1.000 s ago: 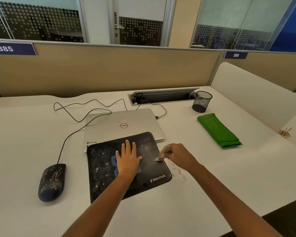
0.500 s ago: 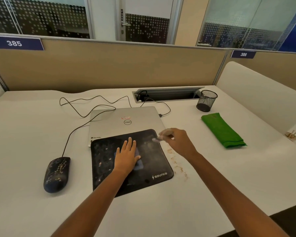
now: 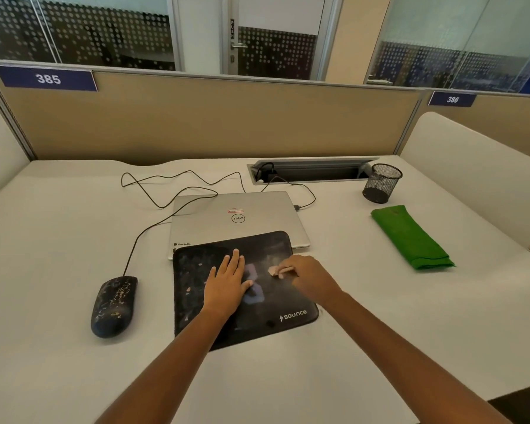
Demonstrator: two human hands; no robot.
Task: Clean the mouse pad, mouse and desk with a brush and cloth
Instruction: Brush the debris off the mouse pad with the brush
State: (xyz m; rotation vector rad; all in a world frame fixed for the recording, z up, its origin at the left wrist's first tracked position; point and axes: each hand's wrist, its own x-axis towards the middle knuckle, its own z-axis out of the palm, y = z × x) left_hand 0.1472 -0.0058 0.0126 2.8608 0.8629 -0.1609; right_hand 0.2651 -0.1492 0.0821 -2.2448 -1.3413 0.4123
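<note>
A black mouse pad (image 3: 266, 319) marked "sounce" lies on the white desk (image 3: 58, 240), its far edge over a shut silver laptop (image 3: 236, 215). Pale specks dot the pad's left part. My left hand (image 3: 228, 284) presses flat on the pad's middle, fingers straight. My right hand (image 3: 308, 276) grips a small pale brush (image 3: 275, 270) whose bristles touch the pad right of centre. A dark wired mouse (image 3: 114, 306), speckled with crumbs, sits left of the pad. A folded green cloth (image 3: 410, 237) lies at the right.
A black mesh pen cup (image 3: 381, 183) stands behind the cloth, beside an open cable tray (image 3: 312, 169). Thin black cables (image 3: 166, 191) loop behind the laptop. Beige partitions close the back, and white dividers rise at both sides. The desk's front edge drops off at lower right.
My right hand swept the brush from the pad's right edge up to its far corner, then back onto the pad near my left hand. The left hand stayed pressed down.
</note>
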